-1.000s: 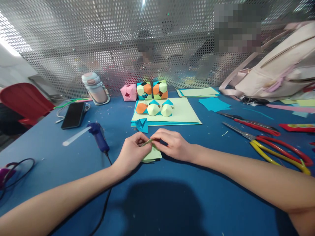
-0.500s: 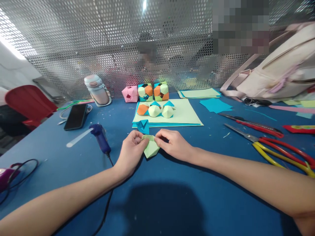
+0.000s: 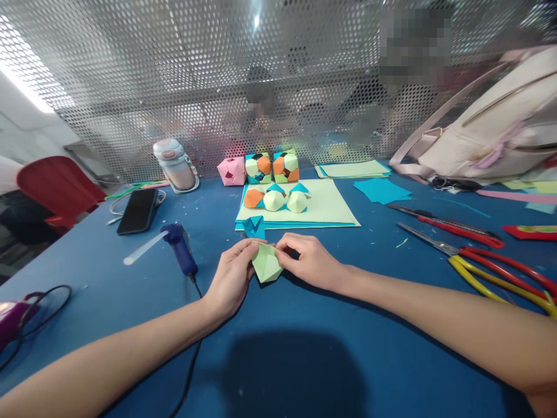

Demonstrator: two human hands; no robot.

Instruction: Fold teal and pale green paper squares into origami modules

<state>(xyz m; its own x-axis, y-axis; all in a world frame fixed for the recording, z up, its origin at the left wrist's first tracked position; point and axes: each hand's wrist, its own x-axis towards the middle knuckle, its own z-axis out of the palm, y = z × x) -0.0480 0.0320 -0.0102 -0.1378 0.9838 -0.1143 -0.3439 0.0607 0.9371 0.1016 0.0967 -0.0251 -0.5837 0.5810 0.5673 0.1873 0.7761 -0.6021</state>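
Observation:
A folded pale green paper piece (image 3: 267, 266) is held just above the table between both hands. My left hand (image 3: 235, 270) pinches its left edge with thumb and fingers. On the right edge, the fingertips of my right hand (image 3: 307, 255) are closed. Just beyond the hands stands a folded blue paper piece (image 3: 254, 227). Behind that, several orange, pale green and blue folded pieces (image 3: 274, 198) sit on a stack of green and blue paper (image 3: 331, 203). Three finished paper polyhedra, one pink (image 3: 232, 170), line the back.
A blue glue gun (image 3: 180, 249) with a glue stick and cord lies left, near a phone (image 3: 137, 211) and a bottle (image 3: 176, 165). To the right are scissors (image 3: 452, 249), a cutter (image 3: 452, 223), blue sheets (image 3: 382, 190) and a bag (image 3: 491, 122). A perforated metal panel (image 3: 200, 87) closes off the back.
The green paper piece has turned slightly, showing more of its creased face toward me. My left fingers have straightened along its edge. The whole view has shifted slightly.

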